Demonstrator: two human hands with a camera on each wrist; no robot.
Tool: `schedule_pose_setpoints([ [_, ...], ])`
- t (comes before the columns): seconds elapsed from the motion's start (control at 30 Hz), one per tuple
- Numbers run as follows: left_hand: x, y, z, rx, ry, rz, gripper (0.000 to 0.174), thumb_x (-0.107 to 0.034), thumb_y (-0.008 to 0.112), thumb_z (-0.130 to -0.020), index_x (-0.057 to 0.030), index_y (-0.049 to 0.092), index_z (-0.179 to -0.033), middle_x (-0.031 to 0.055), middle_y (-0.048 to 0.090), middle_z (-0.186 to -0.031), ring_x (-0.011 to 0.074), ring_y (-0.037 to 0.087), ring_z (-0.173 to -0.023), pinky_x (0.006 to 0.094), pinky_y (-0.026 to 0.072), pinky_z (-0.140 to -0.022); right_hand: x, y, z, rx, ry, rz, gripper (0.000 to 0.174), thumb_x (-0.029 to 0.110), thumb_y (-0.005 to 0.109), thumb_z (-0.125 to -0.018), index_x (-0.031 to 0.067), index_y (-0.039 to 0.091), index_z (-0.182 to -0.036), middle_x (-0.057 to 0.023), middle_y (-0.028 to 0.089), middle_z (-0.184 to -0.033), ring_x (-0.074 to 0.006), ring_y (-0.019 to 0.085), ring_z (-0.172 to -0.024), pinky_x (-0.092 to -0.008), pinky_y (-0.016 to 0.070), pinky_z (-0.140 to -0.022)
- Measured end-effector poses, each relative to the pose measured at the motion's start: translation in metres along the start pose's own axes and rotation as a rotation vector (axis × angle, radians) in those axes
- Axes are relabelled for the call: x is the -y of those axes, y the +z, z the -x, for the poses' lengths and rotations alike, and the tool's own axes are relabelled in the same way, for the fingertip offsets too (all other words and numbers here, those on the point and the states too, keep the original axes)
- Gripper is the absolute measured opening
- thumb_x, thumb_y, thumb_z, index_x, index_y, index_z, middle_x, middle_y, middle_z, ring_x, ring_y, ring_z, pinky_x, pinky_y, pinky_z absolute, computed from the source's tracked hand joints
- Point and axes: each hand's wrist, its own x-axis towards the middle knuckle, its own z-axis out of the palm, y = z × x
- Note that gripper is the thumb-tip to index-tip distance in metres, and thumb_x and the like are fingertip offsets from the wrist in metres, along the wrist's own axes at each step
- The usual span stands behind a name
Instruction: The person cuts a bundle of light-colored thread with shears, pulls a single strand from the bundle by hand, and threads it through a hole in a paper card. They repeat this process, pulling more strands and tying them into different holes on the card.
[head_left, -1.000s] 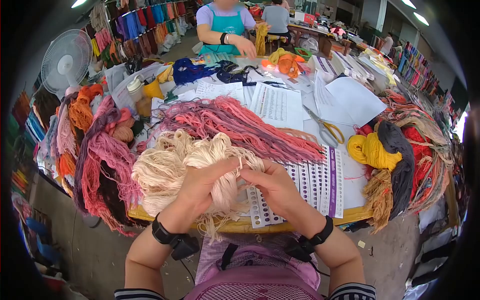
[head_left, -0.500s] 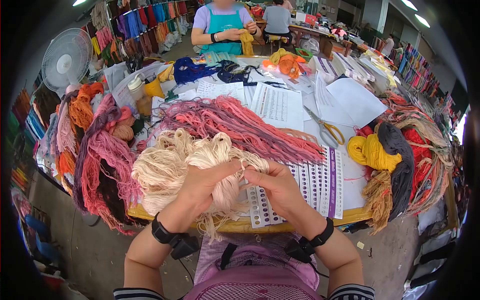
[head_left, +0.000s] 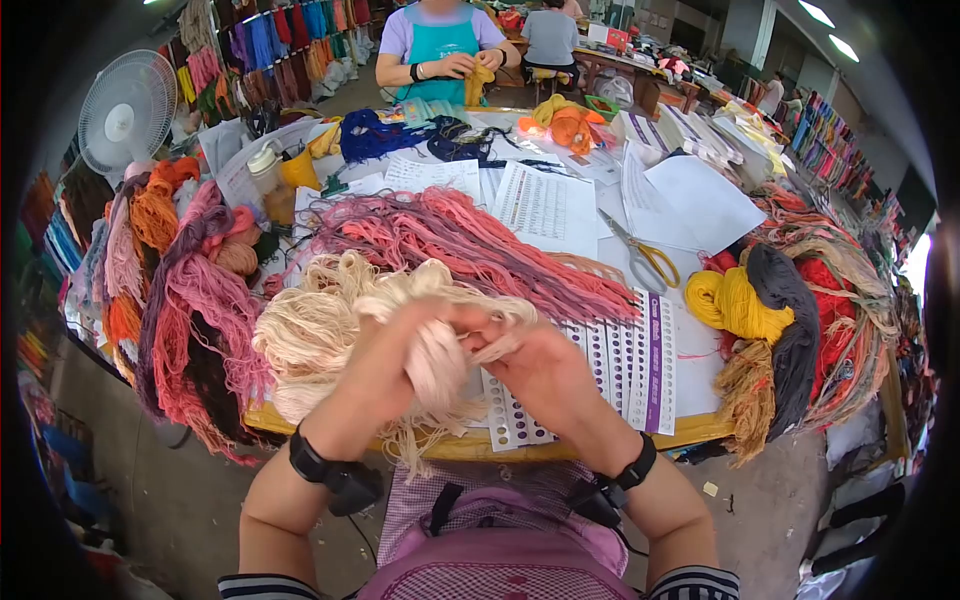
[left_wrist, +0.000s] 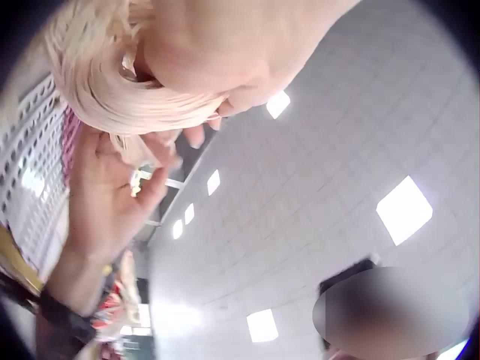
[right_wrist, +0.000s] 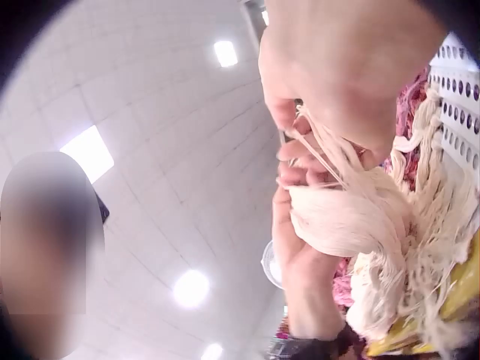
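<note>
My left hand (head_left: 390, 360) grips a cream skein of yarn (head_left: 437, 368), whose thick loop bulges below the fingers. Just to its right, my right hand (head_left: 548, 378) holds thin strands at the skein's upper end; both hands are blurred. In the right wrist view, those strands run from the right hand (right_wrist: 345, 67) down to the bundle (right_wrist: 341, 217) in the left hand (right_wrist: 311, 281). The left wrist view shows the loop (left_wrist: 127, 105) hanging from the left hand (left_wrist: 217, 45). More cream yarn (head_left: 300, 345) lies piled to the left, with loose ends over the table edge.
Pink and purple yarn (head_left: 450, 235) stretches behind my hands. Hole-punched cards (head_left: 655, 370) lie to the right, below yellow-handled scissors (head_left: 645, 255). Skeins hang at both table ends, including a yellow one (head_left: 740, 305). Across the table, a person (head_left: 440, 60) handles mustard yarn.
My hands have shifted slightly, and the thumbs no longer meet at the strands as they did before. The person opposite has brought the mustard yarn in front of their body. The head view has shifted slightly.
</note>
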Motion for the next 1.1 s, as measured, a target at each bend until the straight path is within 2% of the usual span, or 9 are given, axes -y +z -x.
schedule_pose_setpoints([
  [0.1,-0.031,-0.030,-0.006,0.349,0.039,0.572,0.021,-0.021,0.052,-0.095,-0.0072,0.053,-0.080,-0.0003,0.052,-0.068,0.0097,0.051,-0.058,0.0226,0.0466,-0.057,0.009,-0.030,0.001,0.459,0.068,-0.336,0.026,0.024,0.046,-0.094,0.0011,0.058,-0.101,0.0002,0.059,-0.078,-0.0143,0.054,-0.075,-0.0303,0.0419,-0.075],
  [0.2,-0.126,-0.115,-0.006,0.456,0.172,0.488,0.028,-0.026,0.042,-0.100,-0.0093,0.047,-0.079,-0.0039,0.037,-0.060,0.0069,0.036,-0.050,0.0228,0.0384,-0.049,0.070,-0.019,0.034,0.229,0.148,0.567,0.020,0.023,0.058,-0.091,0.0031,0.060,-0.094,0.0037,0.054,-0.072,-0.0065,0.048,-0.064,-0.0236,0.0369,-0.060],
  [0.23,-0.153,-0.141,0.002,0.344,0.237,0.445,0.031,-0.028,0.041,-0.101,-0.0097,0.046,-0.077,-0.0038,0.037,-0.059,0.0071,0.035,-0.049,0.0229,0.0353,-0.046,0.087,-0.021,0.042,0.089,0.189,1.153,0.019,0.022,0.062,-0.090,0.0036,0.061,-0.094,0.0038,0.054,-0.072,-0.0042,0.048,-0.063,-0.0219,0.0362,-0.056],
  [0.43,-0.252,-0.257,0.034,-0.038,0.470,0.141,0.033,-0.025,0.056,-0.095,-0.0154,0.045,-0.067,-0.0069,0.031,-0.050,0.0043,0.024,-0.038,0.0197,0.0199,-0.035,0.177,-0.062,0.072,-0.299,-0.089,0.670,0.013,0.019,0.064,-0.088,0.0072,0.059,-0.086,0.0074,0.043,-0.060,-0.0016,0.036,-0.047,-0.0198,0.0256,-0.042],
  [0.77,-0.308,-0.331,0.062,-0.590,0.766,-0.318,0.018,-0.019,0.062,-0.090,-0.0142,0.052,-0.076,-0.0092,0.039,-0.061,0.0001,0.033,-0.045,0.0176,0.0228,-0.038,0.324,-0.143,0.135,-1.028,-0.654,1.104,0.016,0.022,0.066,-0.087,0.0132,0.058,-0.076,0.0092,0.036,-0.051,-0.0016,0.025,-0.036,-0.0218,0.0156,-0.035],
  [0.83,-0.314,-0.355,0.063,-0.476,0.769,-0.396,0.017,-0.022,0.058,-0.092,-0.0137,0.055,-0.077,-0.0084,0.040,-0.064,0.0019,0.034,-0.049,0.0192,0.0271,-0.042,0.360,-0.160,0.161,-1.103,-0.625,1.169,0.017,0.024,0.066,-0.085,0.0083,0.064,-0.078,0.0053,0.045,-0.054,-0.0071,0.037,-0.040,-0.0255,0.0282,-0.038],
  [0.93,-0.331,-0.386,0.058,-0.843,1.474,-1.499,0.035,-0.033,0.049,-0.097,-0.0015,0.065,-0.102,-0.0038,0.054,-0.080,0.0054,0.044,-0.067,0.0253,0.0377,-0.058,0.411,-0.216,0.225,-1.336,-0.881,1.637,0.027,0.029,0.065,-0.083,0.0030,0.069,-0.087,-0.0037,0.060,-0.065,-0.0157,0.055,-0.056,-0.0317,0.0433,-0.053],
  [1.0,-0.358,-0.421,0.070,-1.037,1.057,-1.338,0.043,-0.034,0.048,-0.097,0.0008,0.061,-0.118,0.0039,0.063,-0.105,0.0131,0.057,-0.094,0.0269,0.0439,-0.085,0.417,-0.186,0.273,-1.819,-0.824,1.842,0.037,0.035,0.064,-0.082,0.0029,0.070,-0.098,-0.0106,0.067,-0.078,-0.0211,0.062,-0.076,-0.0355,0.0470,-0.070],
  [1.1,-0.373,-0.439,0.069,-0.992,1.116,-1.121,0.044,-0.034,0.047,-0.098,0.0013,0.057,-0.123,0.0046,0.062,-0.110,0.0117,0.057,-0.099,0.0252,0.0427,-0.088,0.418,-0.155,0.320,-2.152,-0.866,1.960,0.036,0.036,0.062,-0.084,0.0034,0.070,-0.097,-0.0087,0.067,-0.079,-0.0184,0.061,-0.072,-0.0321,0.0463,-0.069],
])
